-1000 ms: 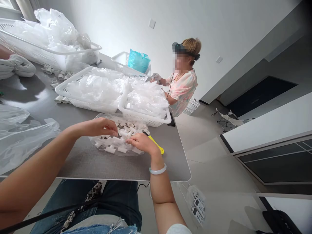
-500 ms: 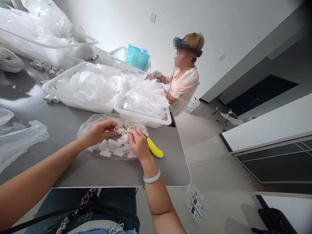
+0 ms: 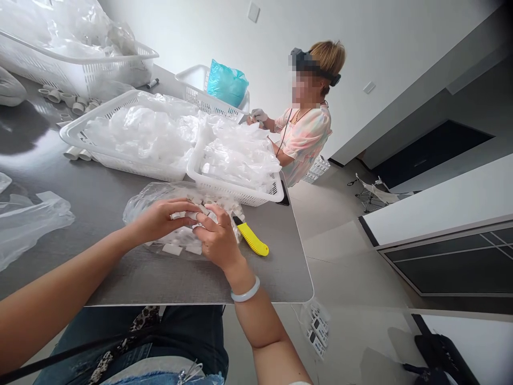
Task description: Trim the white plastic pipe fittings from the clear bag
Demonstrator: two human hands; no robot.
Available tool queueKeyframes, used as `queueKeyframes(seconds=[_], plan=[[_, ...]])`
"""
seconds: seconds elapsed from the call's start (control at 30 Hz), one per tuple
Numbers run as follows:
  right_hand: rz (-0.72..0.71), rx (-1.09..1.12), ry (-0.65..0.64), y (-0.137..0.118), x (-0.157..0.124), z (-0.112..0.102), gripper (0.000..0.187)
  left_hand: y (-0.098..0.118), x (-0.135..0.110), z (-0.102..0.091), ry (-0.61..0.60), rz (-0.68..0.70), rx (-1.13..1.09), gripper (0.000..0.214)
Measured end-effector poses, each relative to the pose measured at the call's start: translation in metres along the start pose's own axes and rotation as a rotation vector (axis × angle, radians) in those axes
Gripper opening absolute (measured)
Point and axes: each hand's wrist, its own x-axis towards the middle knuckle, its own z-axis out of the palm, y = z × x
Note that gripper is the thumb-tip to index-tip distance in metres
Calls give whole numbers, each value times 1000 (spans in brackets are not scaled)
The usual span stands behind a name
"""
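My left hand (image 3: pixel 162 220) and my right hand (image 3: pixel 218 238) meet over a clear plastic bag (image 3: pixel 140 207) full of short white pipe fittings. A white pipe fitting (image 3: pixel 186 215) sits between the fingers of both hands, and my left hand's fingertips grip its near end. More fittings (image 3: pixel 178 235) lie in the bag, partly hidden under my hands. A yellow-handled utility knife (image 3: pixel 251 239) lies on the table just right of my right hand, not touched. My right wrist wears a pale jade bangle (image 3: pixel 245 289).
Two white plastic baskets (image 3: pixel 236 192) of clear bags stand just beyond my hands on the grey table (image 3: pixel 160 283). A co-worker (image 3: pixel 304 133) in white gloves sits across the table's far end. Loose fittings (image 3: pixel 72 153) and a clear plastic sheet (image 3: pixel 36 216) lie on the left.
My hands have closed together, with my right hand moving left over the bag and onto the fitting held by my left hand. The view has tilted slightly.
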Motion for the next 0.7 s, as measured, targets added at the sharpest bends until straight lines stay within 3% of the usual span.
queueKeyframes(seconds=[0.1,0.2,0.27,0.33,0.4,0.47,0.6,0.7], plan=[[108,153,8,-11,5,5,33,-1,0,4,90,99,100,25],[218,501,56,-17,8,1,34,-3,2,3,153,177,236,23],[333,771,141,-18,8,-5,29,-4,4,0,187,166,294,22],[492,916,308,-15,7,-14,25,-5,5,-3,231,122,278,19],[580,835,474,-11,4,-21,25,-7,4,-5,266,75,173,14],[489,583,515,-7,1,-24,22,-8,3,-4,284,34,50,13],[121,168,348,-3,-2,-18,29,-6,2,0,270,4,-16,13],[49,63,184,-3,0,-11,31,-1,2,1,203,55,6,15]])
